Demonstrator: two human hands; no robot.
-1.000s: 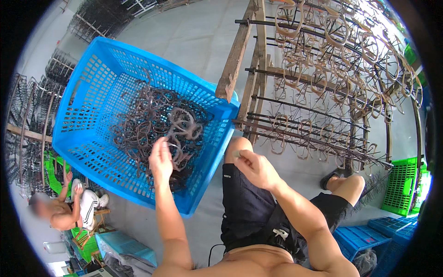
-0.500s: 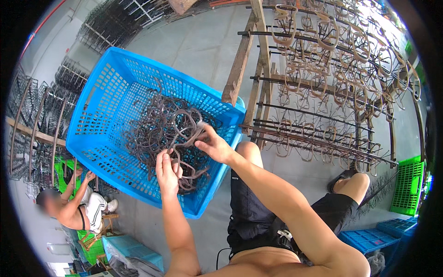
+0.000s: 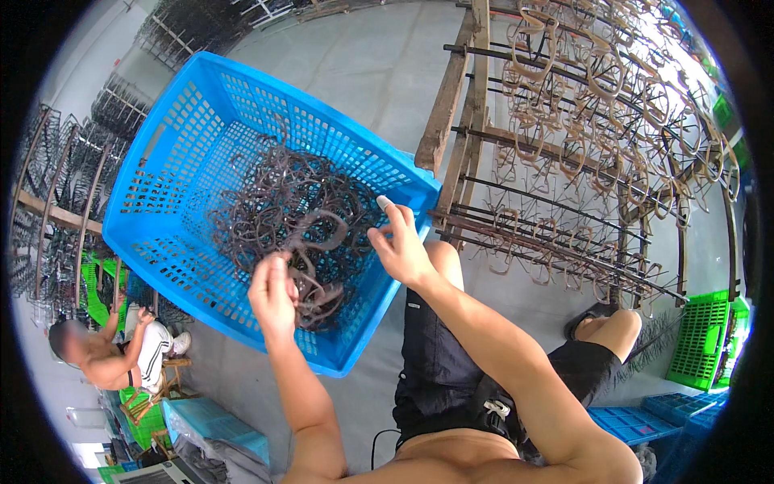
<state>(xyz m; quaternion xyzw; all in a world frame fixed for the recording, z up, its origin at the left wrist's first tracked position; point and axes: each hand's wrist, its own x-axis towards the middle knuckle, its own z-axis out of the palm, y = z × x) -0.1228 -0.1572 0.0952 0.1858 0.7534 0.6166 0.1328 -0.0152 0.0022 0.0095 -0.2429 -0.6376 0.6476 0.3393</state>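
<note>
Evidently, the grip of the left hand (image 3: pixel 272 297) was pinched closed on a blurred grey looped piece (image 3: pixel 341 235), above a tangled dark pile (image 3: pixel 278 189) inside the blue basket (image 3: pixel 348 347). The right hand (image 3: pixel 401 248), fingers parted and unloaded, hung by the basket's rim. Rightward stood a wooden rack (image 3: pixel 446 113) bearing pale frames (image 3: pixel 553 48).

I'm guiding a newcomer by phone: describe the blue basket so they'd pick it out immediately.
On the right stands a wooden rack with black rods. Just left of it sits the big perforated blue basket. The left hand over its dark tangle of loops sets it apart from the blue crates at lower right.
</note>
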